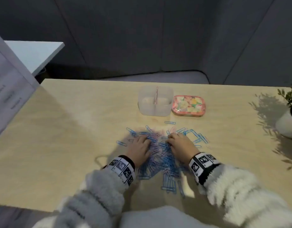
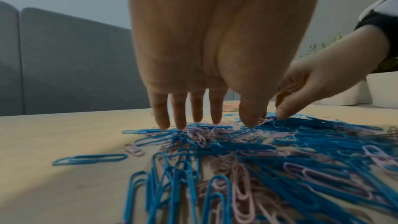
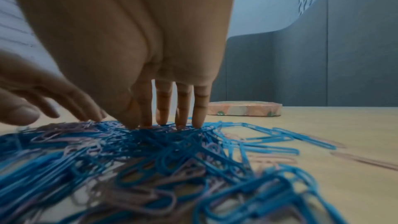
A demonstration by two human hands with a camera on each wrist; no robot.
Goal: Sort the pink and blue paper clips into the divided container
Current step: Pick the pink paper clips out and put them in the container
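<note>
The sorting looks barely begun: the mixed heap of pink and blue paper clips [image 1: 160, 155] still lies on the counter [image 1: 68, 145] in front of the person, with a few blue strays around it. The divided container [image 1: 156, 101] stands beyond the heap beside a flowered lid [image 1: 188, 106], and its two halves appear empty. The left hand [image 1: 139, 148] and right hand [image 1: 181, 144] both rest on the heap, fingers straight and slightly spread, tips touching clips and gripping none.
</note>
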